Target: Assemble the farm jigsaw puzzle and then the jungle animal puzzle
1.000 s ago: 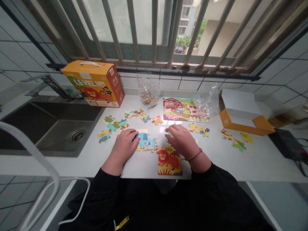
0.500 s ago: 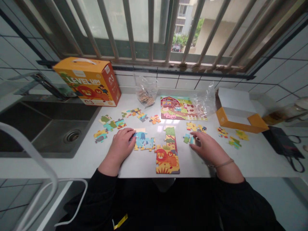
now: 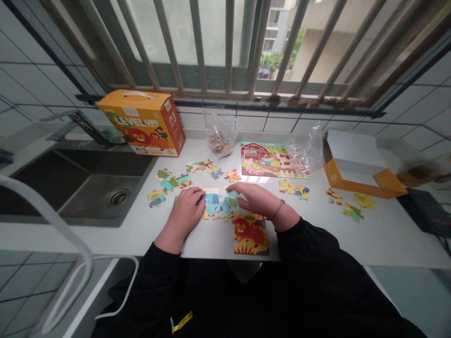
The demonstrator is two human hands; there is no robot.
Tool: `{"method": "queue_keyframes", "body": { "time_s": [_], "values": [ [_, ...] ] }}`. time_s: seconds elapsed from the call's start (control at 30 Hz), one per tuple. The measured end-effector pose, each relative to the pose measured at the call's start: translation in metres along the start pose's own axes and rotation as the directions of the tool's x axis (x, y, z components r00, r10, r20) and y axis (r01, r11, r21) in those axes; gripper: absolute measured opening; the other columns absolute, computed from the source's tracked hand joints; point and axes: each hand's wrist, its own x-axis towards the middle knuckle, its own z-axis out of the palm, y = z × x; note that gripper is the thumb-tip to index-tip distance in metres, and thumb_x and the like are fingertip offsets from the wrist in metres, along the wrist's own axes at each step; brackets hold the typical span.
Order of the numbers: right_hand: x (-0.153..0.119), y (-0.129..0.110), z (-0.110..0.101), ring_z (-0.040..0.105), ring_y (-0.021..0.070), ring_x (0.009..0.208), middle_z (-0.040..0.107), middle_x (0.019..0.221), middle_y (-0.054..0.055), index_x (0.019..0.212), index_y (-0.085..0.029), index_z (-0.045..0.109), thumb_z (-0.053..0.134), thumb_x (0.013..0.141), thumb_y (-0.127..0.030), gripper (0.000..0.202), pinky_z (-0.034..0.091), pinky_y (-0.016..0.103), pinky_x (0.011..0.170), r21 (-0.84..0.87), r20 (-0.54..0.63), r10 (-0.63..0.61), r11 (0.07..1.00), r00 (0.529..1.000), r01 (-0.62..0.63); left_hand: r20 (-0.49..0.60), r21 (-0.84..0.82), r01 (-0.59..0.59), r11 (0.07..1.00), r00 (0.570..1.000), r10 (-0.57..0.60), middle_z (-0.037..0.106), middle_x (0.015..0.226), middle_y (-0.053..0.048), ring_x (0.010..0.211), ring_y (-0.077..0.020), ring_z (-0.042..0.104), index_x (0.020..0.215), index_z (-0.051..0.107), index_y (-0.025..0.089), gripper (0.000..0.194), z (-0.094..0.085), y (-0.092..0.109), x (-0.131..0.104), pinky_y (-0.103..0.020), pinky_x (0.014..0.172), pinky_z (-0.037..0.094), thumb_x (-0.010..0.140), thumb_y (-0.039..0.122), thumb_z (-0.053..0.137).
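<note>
My left hand rests on the counter, fingers together at the left edge of the joined blue elephant pieces. Whether it grips one of them is hidden. Just right of the elephants, my right hand is closed on a green and blue puzzle piece, thumb and fingers at its edge. Below that hand lies the joined lion section, near the counter's front edge; the hand and wrist cover its upper part.
Loose pieces lie at left, top middle and right. Behind are the orange box, a bag of pieces, a farm picture and an open box. A sink is at left.
My right hand has moved left with the green and blue piece, from the right of the lion section to beside the elephants. My left hand stays by the elephants. The view has shifted slightly.
</note>
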Motion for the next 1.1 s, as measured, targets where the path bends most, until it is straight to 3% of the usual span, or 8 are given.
{"method": "queue_keyframes", "body": {
  "time_s": [0.07,0.2,0.3,0.4,0.53,0.8,1.1],
  "values": [
    [0.017,0.0,0.013,0.075,0.0243,0.124,0.079,0.135,0.01,0.138,-0.021,0.07,0.057,0.092,0.002,0.054,0.059,0.043,0.113,-0.008,0.009,0.002,1.0,1.0,-0.002,0.0,0.001,0.002,1.0,1.0,-0.002,0.076,0.135,-0.013,0.128,-0.0338,0.066,0.127,0.079,0.022,0.03,0.0,0.001,-0.001,-0.053,0.114,0.053,0.103,0.028,0.062],
    [0.028,0.0,0.028,0.07,0.0254,0.135,0.076,0.141,0.014,0.127,-0.02,0.075,0.054,0.099,0.0,0.04,0.055,0.046,0.119,-0.047,-0.129,-0.043,0.998,0.991,0.037,-0.003,0.003,0.002,1.0,1.0,-0.002,0.075,0.136,-0.012,0.129,-0.0335,0.066,0.128,0.078,0.023,0.03,-0.001,0.003,-0.001,-0.052,0.113,0.053,0.103,0.027,0.061],
    [0.025,-0.003,0.033,0.068,0.0306,0.137,0.074,0.143,0.017,0.121,-0.021,0.077,0.07,0.105,-0.022,0.018,0.055,0.052,0.119,-0.085,-0.197,-0.078,0.994,0.977,0.062,0.001,0.0,0.003,1.0,1.0,-0.003,0.075,0.136,-0.012,0.129,-0.0338,0.066,0.128,0.078,0.023,0.029,-0.002,0.004,-0.001,-0.052,0.112,0.053,0.103,0.026,0.062],
    [0.024,-0.006,0.038,0.068,0.0347,0.135,0.071,0.146,0.02,0.123,-0.021,0.077,0.084,0.1,-0.038,0.03,0.056,0.056,0.116,-0.128,-0.149,-0.036,0.992,0.988,0.017,0.004,0.001,0.005,1.0,1.0,-0.005,0.075,0.135,-0.012,0.129,-0.0338,0.066,0.127,0.078,0.024,0.029,-0.003,0.004,0.0,-0.052,0.112,0.053,0.104,0.026,0.062],
    [0.024,-0.005,0.041,0.071,0.0323,0.131,0.073,0.144,0.017,0.122,-0.022,0.079,0.082,0.101,-0.031,0.023,0.057,0.052,0.115,-0.126,-0.065,-0.005,0.992,0.998,-0.003,0.011,0.009,0.013,1.0,1.0,-0.013,0.075,0.136,-0.012,0.13,-0.0339,0.066,0.129,0.078,0.023,0.029,-0.003,0.005,-0.001,-0.052,0.111,0.053,0.104,0.026,0.062],
    [0.014,0.003,0.033,0.069,0.0292,0.135,0.074,0.146,0.015,0.119,-0.022,0.081,0.075,0.102,-0.018,0.019,0.055,0.051,0.119,-0.036,-0.044,-0.074,0.997,0.996,0.073,0.019,0.0,0.012,1.0,1.0,-0.012,0.075,0.136,-0.013,0.129,-0.0344,0.066,0.13,0.077,0.021,0.031,-0.003,0.005,-0.001,-0.054,0.113,0.052,0.103,0.026,0.062],
    [0.011,0.002,0.034,0.067,0.032,0.133,0.069,0.147,0.016,0.121,-0.026,0.083,0.079,0.1,-0.024,0.02,0.055,0.053,0.117,-0.109,-0.052,-0.034,0.994,0.998,0.029,0.03,-0.005,0.019,1.0,0.999,-0.019,0.075,0.137,-0.013,0.13,-0.0345,0.066,0.13,0.077,0.022,0.031,-0.005,0.007,-0.001,-0.055,0.112,0.053,0.103,0.026,0.062]
  ]
}}
